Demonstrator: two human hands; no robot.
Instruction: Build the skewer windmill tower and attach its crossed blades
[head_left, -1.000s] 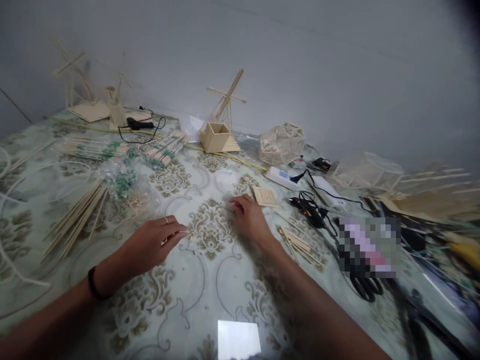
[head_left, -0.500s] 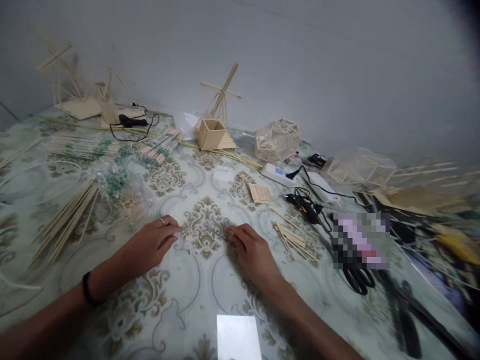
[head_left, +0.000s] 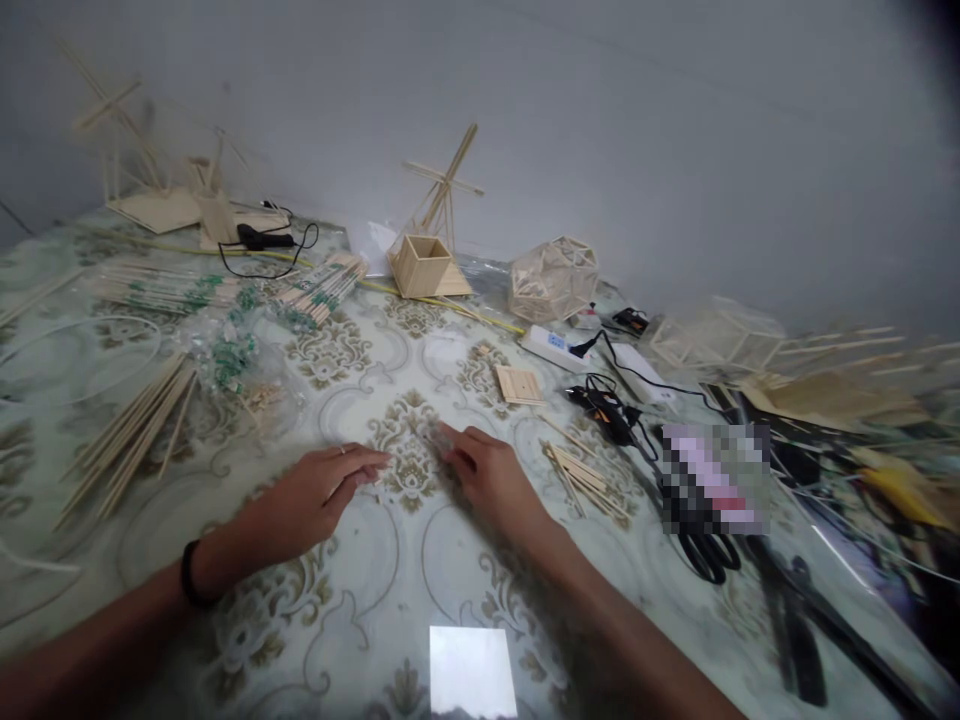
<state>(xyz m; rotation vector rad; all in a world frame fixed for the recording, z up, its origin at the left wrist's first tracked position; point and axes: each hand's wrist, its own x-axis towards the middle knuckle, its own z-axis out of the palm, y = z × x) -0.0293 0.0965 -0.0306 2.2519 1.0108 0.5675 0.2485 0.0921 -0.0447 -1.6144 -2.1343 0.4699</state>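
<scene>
My left hand (head_left: 319,495) rests low over the patterned tablecloth (head_left: 375,580), a ring on one finger and a dark band at the wrist. Its thumb and fingers come together at the tips, near a few tiny pale bits on the cloth. Facing it from the right, my right hand (head_left: 491,480) has its fingers curled in, thumb and forefinger close together. Whatever lies between the fingertips of either hand is too small to make out. To the right of my right hand lie several short wooden sticks (head_left: 589,480) and a small square panel of joined sticks (head_left: 519,385).
Long sticks (head_left: 131,440) and bagged sticks (head_left: 165,290) lie left. An open wooden box (head_left: 422,267) stands before a stick windmill (head_left: 444,185) at the back. Right are a power strip (head_left: 555,348), a cabled black tool (head_left: 604,408), scissors (head_left: 709,555) and a stick polyhedron (head_left: 553,280).
My left hand has moved right, and my right hand has shifted left and slightly away from me. The gap between them is smaller. The objects around them stay put.
</scene>
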